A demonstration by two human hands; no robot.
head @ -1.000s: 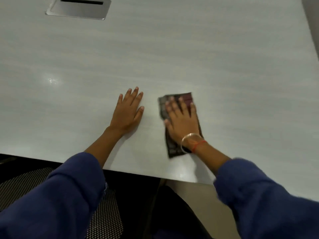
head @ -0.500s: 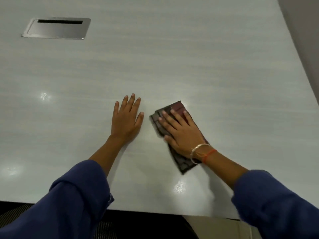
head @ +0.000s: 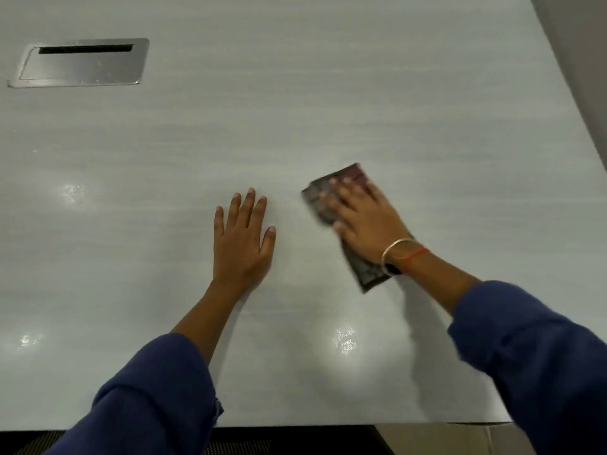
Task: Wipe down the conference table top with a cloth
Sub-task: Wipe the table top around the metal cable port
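With your right hand [head: 364, 221] flat, grip wide on the cloth [head: 366, 274], press evenly and overlap strokes across the worktop [head: 328, 93].

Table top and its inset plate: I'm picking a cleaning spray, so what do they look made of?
Table top: probably laminate, pale grey with faint wood-grain streaks; semi-gloss, since light spots reflect off it. Inset plate: apparently brushed metal, with a dull silver sheen; a dark slot runs along its far edge.
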